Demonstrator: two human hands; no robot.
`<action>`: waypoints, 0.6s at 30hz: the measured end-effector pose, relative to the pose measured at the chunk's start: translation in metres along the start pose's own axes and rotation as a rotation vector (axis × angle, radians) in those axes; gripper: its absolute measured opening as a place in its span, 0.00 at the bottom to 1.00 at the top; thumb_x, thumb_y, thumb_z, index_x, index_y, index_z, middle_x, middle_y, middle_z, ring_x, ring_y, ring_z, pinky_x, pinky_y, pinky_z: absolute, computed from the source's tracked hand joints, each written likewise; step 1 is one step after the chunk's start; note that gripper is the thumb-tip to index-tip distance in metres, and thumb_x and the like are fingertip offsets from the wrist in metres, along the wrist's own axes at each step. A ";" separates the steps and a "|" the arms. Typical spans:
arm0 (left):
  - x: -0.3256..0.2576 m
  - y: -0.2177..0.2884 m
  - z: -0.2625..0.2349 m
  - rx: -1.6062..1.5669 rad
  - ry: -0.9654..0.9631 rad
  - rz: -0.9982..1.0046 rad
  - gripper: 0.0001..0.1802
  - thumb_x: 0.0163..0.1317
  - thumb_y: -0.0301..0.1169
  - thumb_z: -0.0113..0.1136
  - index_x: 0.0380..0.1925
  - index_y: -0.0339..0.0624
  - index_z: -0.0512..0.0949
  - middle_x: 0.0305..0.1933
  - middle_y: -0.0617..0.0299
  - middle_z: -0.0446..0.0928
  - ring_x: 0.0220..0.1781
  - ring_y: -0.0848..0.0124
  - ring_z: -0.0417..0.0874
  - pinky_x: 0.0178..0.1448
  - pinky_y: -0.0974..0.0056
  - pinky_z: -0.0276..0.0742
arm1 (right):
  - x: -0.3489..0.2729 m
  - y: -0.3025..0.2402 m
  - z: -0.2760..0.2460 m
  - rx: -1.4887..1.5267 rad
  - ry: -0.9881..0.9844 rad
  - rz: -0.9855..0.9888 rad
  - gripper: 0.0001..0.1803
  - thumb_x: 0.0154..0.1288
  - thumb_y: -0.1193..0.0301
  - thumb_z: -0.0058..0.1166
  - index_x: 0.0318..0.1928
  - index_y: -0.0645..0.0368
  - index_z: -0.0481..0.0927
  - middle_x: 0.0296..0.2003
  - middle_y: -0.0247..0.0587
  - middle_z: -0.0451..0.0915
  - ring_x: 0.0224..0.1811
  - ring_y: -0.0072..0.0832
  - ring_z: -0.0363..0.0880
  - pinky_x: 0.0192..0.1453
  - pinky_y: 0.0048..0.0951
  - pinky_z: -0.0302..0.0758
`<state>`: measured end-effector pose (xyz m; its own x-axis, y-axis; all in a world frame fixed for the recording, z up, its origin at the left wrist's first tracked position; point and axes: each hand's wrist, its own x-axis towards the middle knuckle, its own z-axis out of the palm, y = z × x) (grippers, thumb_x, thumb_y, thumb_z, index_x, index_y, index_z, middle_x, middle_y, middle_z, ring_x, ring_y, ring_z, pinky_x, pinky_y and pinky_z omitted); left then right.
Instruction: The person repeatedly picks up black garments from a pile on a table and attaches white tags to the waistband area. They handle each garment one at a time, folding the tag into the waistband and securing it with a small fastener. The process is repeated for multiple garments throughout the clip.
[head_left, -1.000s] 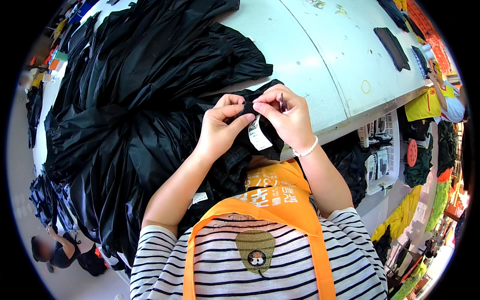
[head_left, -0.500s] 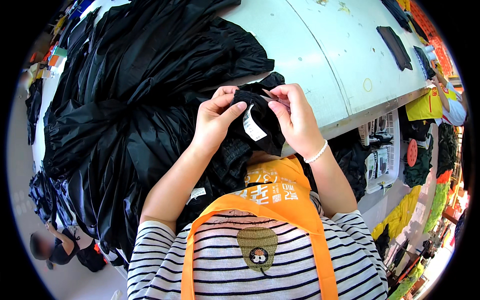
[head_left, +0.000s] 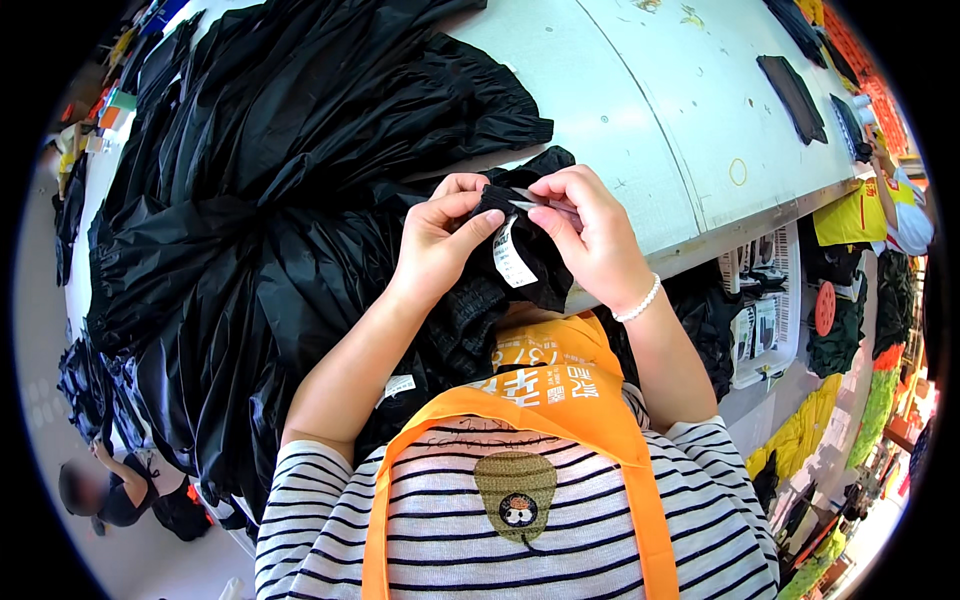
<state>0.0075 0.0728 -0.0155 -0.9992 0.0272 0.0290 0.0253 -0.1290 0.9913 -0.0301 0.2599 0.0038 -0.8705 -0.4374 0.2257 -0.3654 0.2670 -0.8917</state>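
Between the thumb and fingers of my left hand [head_left: 440, 235] is the gathered edge of a black garment [head_left: 548, 275]. A white label [head_left: 512, 258] hangs from that edge, just below my left thumb. My right hand [head_left: 595, 235] is closed on small metal thread snips [head_left: 524, 200]. Their two pointed blades show apart, with the tips at the garment's edge beside my left fingertips. Most of the snips is hidden inside my right hand. The garment's lower part hangs at the table edge, in front of my orange apron [head_left: 560, 375].
A large heap of black garments [head_left: 300, 110] covers the table's left side. The pale table top [head_left: 620, 130] carries a folded dark garment [head_left: 792, 98] at the far right. Below its edge stands a white basket [head_left: 790, 310]. Other people are at the far left and far right.
Both hands have shifted slightly to the right with the garment. The snips' blades now show more plainly, pointing at the garment's edge.
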 end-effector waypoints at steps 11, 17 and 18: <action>-0.001 -0.004 0.001 0.053 -0.052 0.042 0.09 0.55 0.18 0.61 0.37 0.31 0.81 0.45 0.63 0.71 0.47 0.76 0.71 0.52 0.73 0.66 | 0.004 -0.004 0.004 0.013 -0.014 -0.033 0.10 0.60 0.75 0.58 0.40 0.61 0.73 0.36 0.39 0.74 0.33 0.30 0.77 0.38 0.25 0.75; -0.001 -0.006 0.000 0.072 -0.061 0.065 0.10 0.54 0.18 0.61 0.38 0.32 0.80 0.44 0.62 0.72 0.48 0.74 0.71 0.53 0.72 0.66 | 0.002 -0.004 0.003 0.066 -0.027 -0.012 0.09 0.60 0.76 0.57 0.40 0.62 0.73 0.36 0.39 0.74 0.33 0.29 0.77 0.38 0.25 0.75; 0.000 -0.006 0.001 0.073 -0.060 0.062 0.10 0.54 0.18 0.61 0.38 0.32 0.80 0.44 0.61 0.72 0.48 0.74 0.71 0.54 0.72 0.66 | 0.002 -0.003 0.004 0.112 -0.020 -0.019 0.09 0.60 0.76 0.57 0.40 0.62 0.73 0.36 0.40 0.74 0.33 0.29 0.77 0.39 0.24 0.75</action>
<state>0.0078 0.0744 -0.0210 -0.9921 0.0807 0.0965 0.0918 -0.0601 0.9940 -0.0294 0.2551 0.0055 -0.8567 -0.4586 0.2359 -0.3412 0.1612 -0.9260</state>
